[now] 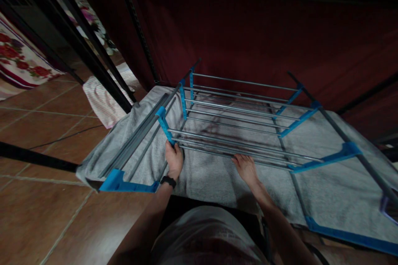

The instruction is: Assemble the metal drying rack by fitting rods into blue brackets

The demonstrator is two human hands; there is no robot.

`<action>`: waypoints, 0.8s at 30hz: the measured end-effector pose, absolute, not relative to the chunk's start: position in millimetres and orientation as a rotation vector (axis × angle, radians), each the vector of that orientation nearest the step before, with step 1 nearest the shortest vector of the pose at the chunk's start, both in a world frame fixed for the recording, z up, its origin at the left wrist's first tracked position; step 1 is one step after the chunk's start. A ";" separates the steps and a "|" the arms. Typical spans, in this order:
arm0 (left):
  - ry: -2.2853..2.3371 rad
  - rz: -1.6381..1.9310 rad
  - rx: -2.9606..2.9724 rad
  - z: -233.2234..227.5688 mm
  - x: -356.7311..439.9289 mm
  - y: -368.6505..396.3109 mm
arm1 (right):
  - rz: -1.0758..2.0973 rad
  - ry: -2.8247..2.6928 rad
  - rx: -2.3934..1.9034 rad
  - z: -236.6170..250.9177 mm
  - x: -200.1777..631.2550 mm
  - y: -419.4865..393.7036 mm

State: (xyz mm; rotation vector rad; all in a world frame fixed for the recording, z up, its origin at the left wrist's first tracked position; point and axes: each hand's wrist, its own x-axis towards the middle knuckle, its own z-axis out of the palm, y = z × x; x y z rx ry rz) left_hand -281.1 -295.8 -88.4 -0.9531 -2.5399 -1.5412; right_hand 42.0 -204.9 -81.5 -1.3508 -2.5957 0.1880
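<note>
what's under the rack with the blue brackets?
A grey cloth lies under the rack, spread over brown floor tiles. The floor beneath the cloth is covered. Both hands, left hand and right hand, grip its rods.

We see a home interior: terracotta floor tiles [46, 124], a floral bedcover [18, 60] left of the dark red curtain [264, 37], towels beneath it.

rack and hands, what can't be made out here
Head view only:
- Left hand fingers: curled around the rack rods, tips hidden.
- Right hand: fingertips under the rods, grip unclear.
- Rack's right end: cut off by the frame edge.
- Behind the curtain: too dark.
</note>
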 end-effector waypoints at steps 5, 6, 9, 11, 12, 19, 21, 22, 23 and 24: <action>-2.552 -1.521 -0.937 -88.8 -280.3 -295.1 | 0.198 -2.614 -1.375 -82.3 41.0 -202.8; -2.555 -1.516 -0.939 -88.7 -280.1 -295.0 | 0.196 -2.614 -1.375 -82.7 40.9 -202.6; -2.561 -1.502 -0.945 -88.1 -279.5 -294.9 | 0.195 -2.604 -1.374 -84.0 40.9 -202.3; -2.553 -1.503 -0.953 -87.2 -279.3 -295.2 | 0.207 -2.591 -1.370 -84.8 41.2 -202.3; -2.548 -1.507 -0.956 -86.7 -279.4 -295.5 | 0.215 -2.583 -1.370 -85.0 41.4 -202.3; -2.520 -1.631 -0.955 -83.4 -280.0 -297.4 | 0.249 -2.550 -1.318 -84.0 42.9 -202.6; -2.504 -1.699 -0.939 -82.9 -280.0 -296.7 | 0.240 -2.536 -1.302 -83.8 43.0 -203.1; -2.490 -1.752 -0.926 -82.6 -280.1 -296.1 | 0.236 -2.527 -1.293 -83.8 42.9 -203.4; -2.471 -1.815 -0.910 -82.2 -280.5 -295.3 | 0.234 -2.517 -1.281 -83.7 42.8 -203.7; -2.449 -1.879 -0.894 -81.9 -281.1 -294.5 | 0.236 -2.507 -1.270 -83.5 42.6 -203.9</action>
